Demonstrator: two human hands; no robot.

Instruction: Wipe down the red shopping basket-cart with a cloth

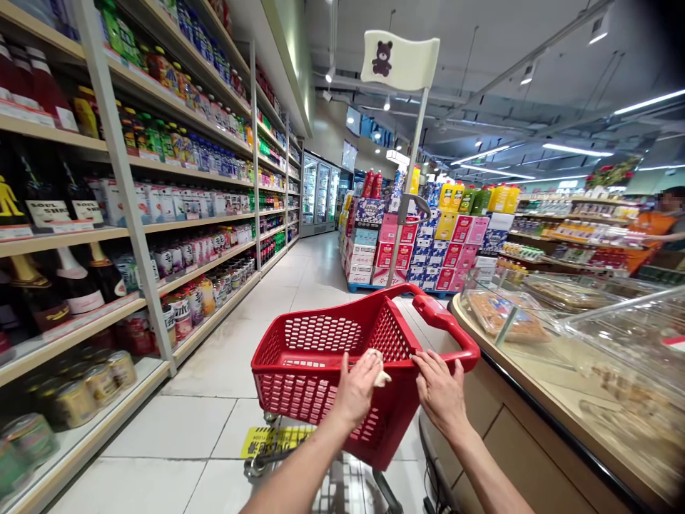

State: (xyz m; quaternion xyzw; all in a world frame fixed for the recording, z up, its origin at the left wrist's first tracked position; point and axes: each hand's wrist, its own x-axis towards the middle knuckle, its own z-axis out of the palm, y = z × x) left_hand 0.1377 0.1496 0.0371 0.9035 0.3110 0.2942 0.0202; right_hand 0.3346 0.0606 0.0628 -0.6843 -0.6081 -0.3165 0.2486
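A red plastic shopping cart [342, 357] stands sideways in front of me, its handle at the right. My left hand [359, 385] is closed over a crumpled white cloth [379, 365] and rests on the cart's near rim. Farther right, my right hand [442, 391] lies on the rim close to the handle [447, 321], its fingers stretched out and nothing seen in them. From the cart rises a pole with a cream flag [400, 60] bearing a brown bear. A yellow sign with black lettering [275, 441] shows low down, beneath the basket.
Shelves [200, 214] of bottles and cans line the left. A glass-edged counter [535, 357] with packaged food stands close on the right. Stacked drink cartons [422, 243] are beyond the cart. A person in orange [656, 228] is at the far right. Tiled floor [257, 307] runs between.
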